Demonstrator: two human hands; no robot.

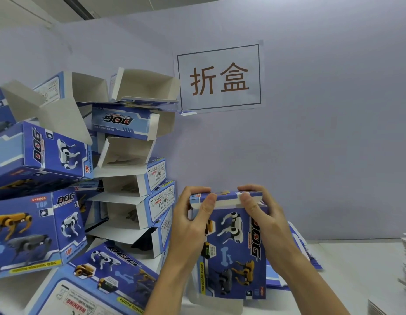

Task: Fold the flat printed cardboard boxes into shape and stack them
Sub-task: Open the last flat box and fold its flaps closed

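Hands, left (pixel 193 220) and right (pixel 262 212), are gripping box (pixel 233 251) upright, fingers (pixel 209 202) curling over its top flap, beside stack (pixel 129 169).

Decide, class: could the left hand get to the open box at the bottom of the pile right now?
Probably not yet: the left hand grips the box being folded. Otherwise the open box lies beside it, unblocked.

Printed in brown inside a dark frame on the white wall sign (pixel 219 77): "折盒". On the held blue box (pixel 231 246): "DOG" in large letters, "FUNNY MOVING DOG" on a yellow strip. On the left stacked box (pixel 36 230): "3+ages", "TOP", "DOG", "FUNNY MOVING DOG". On the upside-down box (pixel 120 123) higher up: "DOG", "FUNNY MOVING DOG". On the bottom box (pixel 88 298): "WARNING", finer print unreadable.
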